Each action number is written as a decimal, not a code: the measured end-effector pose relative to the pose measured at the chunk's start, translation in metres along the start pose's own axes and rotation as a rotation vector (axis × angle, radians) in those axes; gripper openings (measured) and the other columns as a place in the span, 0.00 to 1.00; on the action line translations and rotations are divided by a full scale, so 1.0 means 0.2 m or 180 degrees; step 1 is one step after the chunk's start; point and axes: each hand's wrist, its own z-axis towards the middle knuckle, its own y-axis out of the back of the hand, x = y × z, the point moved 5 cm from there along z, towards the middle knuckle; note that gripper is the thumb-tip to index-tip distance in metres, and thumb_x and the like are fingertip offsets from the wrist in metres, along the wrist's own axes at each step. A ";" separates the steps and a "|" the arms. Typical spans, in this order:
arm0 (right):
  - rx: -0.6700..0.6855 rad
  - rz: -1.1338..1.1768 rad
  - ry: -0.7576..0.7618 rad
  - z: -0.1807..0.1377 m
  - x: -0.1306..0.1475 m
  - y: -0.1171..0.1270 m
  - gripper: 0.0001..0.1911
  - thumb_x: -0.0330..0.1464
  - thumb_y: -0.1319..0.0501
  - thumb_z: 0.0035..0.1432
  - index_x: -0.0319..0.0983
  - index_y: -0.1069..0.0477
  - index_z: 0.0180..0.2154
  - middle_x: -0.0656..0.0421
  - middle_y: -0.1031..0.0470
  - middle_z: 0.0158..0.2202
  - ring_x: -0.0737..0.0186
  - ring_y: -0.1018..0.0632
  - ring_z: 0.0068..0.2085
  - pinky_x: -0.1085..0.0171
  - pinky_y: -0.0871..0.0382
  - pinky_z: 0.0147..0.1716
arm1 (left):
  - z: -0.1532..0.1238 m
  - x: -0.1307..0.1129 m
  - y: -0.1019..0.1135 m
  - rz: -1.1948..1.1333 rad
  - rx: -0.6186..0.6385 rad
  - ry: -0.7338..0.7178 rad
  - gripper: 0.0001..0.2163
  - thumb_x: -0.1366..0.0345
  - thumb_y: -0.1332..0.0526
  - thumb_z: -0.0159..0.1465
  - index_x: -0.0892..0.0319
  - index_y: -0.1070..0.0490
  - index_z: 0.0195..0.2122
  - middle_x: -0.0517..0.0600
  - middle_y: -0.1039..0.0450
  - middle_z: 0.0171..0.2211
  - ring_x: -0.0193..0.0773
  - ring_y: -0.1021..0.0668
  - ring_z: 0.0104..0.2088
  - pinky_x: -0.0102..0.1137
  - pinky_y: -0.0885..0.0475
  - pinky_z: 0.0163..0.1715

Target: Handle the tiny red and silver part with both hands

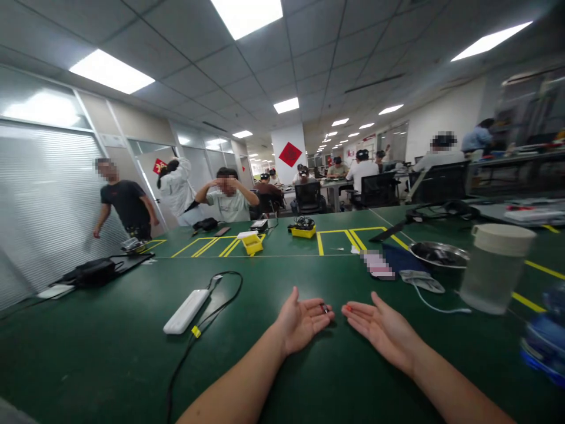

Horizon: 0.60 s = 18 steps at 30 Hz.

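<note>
Both my hands are held palm up above the green table (pixel 132 371), fingers stretched out and pointing toward each other. On the fingers of my left hand (pixel 302 324) lies a small dark and silvery piece (pixel 325 308), too small to name. A tiny orange piece (pixel 348 308) rests at the fingertips of my right hand (pixel 384 330); its kind cannot be made out. A narrow gap separates the two hands. Left of my left hand lies a white power strip (pixel 188 311) with a black cable (pixel 220 309).
On the right stand a lidded translucent jug (pixel 497 274), a metal bowl (pixel 441 254) and a blue water bottle (pixel 547 335). A pink phone-like item (pixel 378 265) lies by a grey cloth (pixel 422 281). Yellow boxes (pixel 251 244) sit farther back. Several people are beyond the table.
</note>
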 end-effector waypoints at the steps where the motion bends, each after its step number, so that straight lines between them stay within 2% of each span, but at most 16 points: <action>1: 0.0034 0.0004 0.0010 0.00 0.00 0.00 0.27 0.46 0.51 0.62 0.28 0.34 0.47 0.37 0.30 0.49 0.52 0.27 0.54 0.62 0.30 0.51 | 0.00 0.00 0.01 -0.0012 0.0004 -0.0021 0.35 0.38 0.54 0.59 0.71 0.35 0.45 0.68 0.32 0.44 0.51 0.26 0.47 0.36 0.29 0.41; 4: 0.0123 0.0048 0.0022 0.01 0.00 0.01 0.28 0.46 0.51 0.62 0.27 0.35 0.48 0.37 0.29 0.49 0.51 0.28 0.54 0.61 0.30 0.51 | 0.01 -0.01 0.02 -0.0034 0.0013 -0.0120 0.35 0.38 0.54 0.59 0.71 0.35 0.44 0.68 0.32 0.45 0.51 0.27 0.48 0.36 0.30 0.42; 13: -0.0022 0.0136 0.0020 0.01 0.01 0.01 0.26 0.46 0.50 0.61 0.29 0.33 0.45 0.38 0.30 0.50 0.51 0.27 0.54 0.60 0.30 0.51 | 0.01 -0.01 0.02 -0.0094 -0.0085 -0.0082 0.36 0.37 0.55 0.58 0.71 0.35 0.44 0.69 0.34 0.47 0.52 0.27 0.49 0.38 0.29 0.43; 16: 0.0000 0.0061 0.0051 0.01 0.00 0.00 0.18 0.39 0.45 0.60 0.29 0.32 0.42 0.39 0.29 0.49 0.52 0.26 0.52 0.61 0.30 0.51 | 0.01 -0.01 0.01 -0.0036 -0.0093 -0.0064 0.32 0.41 0.51 0.60 0.71 0.34 0.43 0.68 0.32 0.46 0.51 0.26 0.47 0.36 0.29 0.42; 18: 0.0022 -0.0080 0.0137 0.00 -0.01 0.00 0.11 0.31 0.41 0.57 0.30 0.31 0.41 0.42 0.27 0.47 0.53 0.25 0.51 0.62 0.30 0.51 | 0.00 0.00 0.01 0.0096 -0.0161 -0.0121 0.24 0.49 0.45 0.61 0.71 0.34 0.42 0.66 0.31 0.44 0.48 0.24 0.45 0.34 0.28 0.41</action>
